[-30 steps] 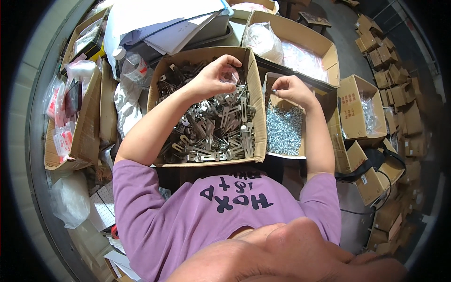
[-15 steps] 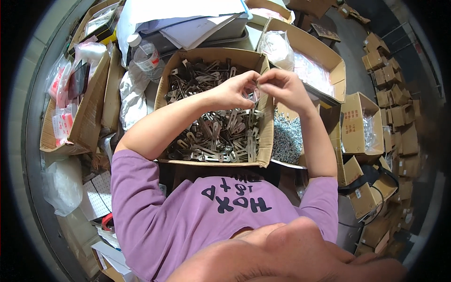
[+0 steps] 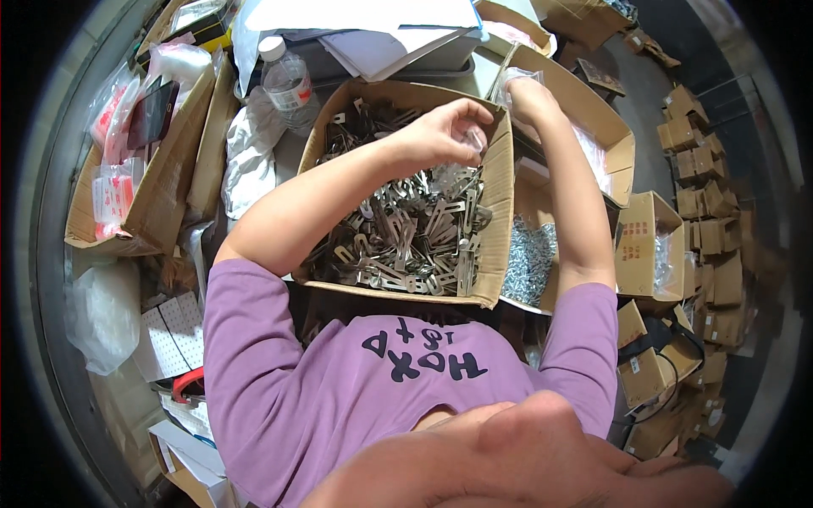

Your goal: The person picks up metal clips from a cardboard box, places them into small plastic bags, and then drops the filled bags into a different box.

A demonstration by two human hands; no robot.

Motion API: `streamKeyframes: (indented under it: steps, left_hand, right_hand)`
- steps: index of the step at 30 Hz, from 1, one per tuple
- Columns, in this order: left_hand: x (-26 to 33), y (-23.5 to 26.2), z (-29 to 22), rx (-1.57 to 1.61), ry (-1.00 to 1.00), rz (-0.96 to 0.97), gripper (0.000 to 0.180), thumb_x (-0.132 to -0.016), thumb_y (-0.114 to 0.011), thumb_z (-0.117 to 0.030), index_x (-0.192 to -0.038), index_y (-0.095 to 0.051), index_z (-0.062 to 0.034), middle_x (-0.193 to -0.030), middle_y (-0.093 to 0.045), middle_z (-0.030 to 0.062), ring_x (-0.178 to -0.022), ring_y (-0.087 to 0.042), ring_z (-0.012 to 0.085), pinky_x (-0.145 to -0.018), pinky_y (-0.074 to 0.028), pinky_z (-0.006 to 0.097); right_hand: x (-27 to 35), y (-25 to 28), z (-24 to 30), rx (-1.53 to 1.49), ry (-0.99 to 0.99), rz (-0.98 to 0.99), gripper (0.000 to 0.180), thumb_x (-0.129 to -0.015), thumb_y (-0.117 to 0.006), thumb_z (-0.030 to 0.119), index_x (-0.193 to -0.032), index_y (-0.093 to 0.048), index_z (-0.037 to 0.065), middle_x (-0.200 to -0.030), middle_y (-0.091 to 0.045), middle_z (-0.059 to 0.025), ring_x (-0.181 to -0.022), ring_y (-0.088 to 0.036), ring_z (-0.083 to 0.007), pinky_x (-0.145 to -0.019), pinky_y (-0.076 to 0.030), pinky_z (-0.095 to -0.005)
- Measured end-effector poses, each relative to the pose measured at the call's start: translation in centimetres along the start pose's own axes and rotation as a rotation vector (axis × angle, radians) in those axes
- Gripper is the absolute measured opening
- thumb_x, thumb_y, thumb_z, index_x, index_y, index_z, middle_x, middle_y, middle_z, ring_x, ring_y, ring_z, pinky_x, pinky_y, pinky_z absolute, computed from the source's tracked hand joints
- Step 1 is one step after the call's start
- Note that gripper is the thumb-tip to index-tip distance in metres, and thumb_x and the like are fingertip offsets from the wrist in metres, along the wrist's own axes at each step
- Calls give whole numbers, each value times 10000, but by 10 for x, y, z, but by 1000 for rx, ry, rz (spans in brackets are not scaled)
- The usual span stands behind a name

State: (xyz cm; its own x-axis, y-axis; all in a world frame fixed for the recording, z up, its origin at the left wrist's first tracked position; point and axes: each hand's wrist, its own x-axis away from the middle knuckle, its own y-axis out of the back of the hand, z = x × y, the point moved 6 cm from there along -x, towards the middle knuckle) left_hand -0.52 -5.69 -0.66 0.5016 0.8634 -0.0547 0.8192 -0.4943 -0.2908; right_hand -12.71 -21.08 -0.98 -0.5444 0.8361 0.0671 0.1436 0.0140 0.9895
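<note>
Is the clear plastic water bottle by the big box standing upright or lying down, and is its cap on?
Upright, cap on: the water bottle stands beside the cardboard box of metal brackets, its white cap on top.

Both arms stretched forward, hands raised close together

The left hand [image 3: 440, 131] was curled, its fingertips pinched together at the right, with the bare forearm running back and left to a purple sleeve. The right hand [image 3: 527, 95] sat just to its right and a little farther off, fingers bent, its forearm running nearly straight back.
</note>
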Motion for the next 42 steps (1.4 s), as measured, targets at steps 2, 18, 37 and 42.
streamKeyframes:
  steps: [2,18,37,42]
  left_hand:
    - [0,5,0,158,-9,-36,600,-710,-705,16,-1229,-404,-10,-948,-572,64,-873,-571,126,-825,-483,278]
    - [3,-4,-6,82,-28,-17,586,-705,-708,11,-1214,-422,-31,-956,-574,61,-900,-559,123,-838,-463,278]
    - [4,-10,6,-58,-6,23,625,-710,-674,-4,-1269,-397,-44,-1065,-509,44,-952,-526,105,-847,-475,273]
    - [5,-13,1,-150,-30,34,606,-699,-677,-33,-1246,-416,-50,-1058,-515,34,-974,-511,114,-877,-446,286]
  right_hand:
    - [10,14,12,-33,-37,31,208,-773,-526,94,-920,-670,62,-998,-629,-219,-962,-612,-353,-829,-478,-432]
    - [62,56,4,-723,51,-441,151,-766,-669,50,-914,-663,25,-841,-682,-127,-764,-667,-219,-724,-518,-302]
    - [134,90,88,-966,290,-201,166,-846,-545,-30,-995,-617,-23,-856,-675,-94,-803,-645,-159,-742,-505,-270]
    - [138,90,84,-890,310,-228,155,-842,-560,-18,-991,-605,-16,-825,-670,-92,-766,-638,-136,-713,-503,-265]
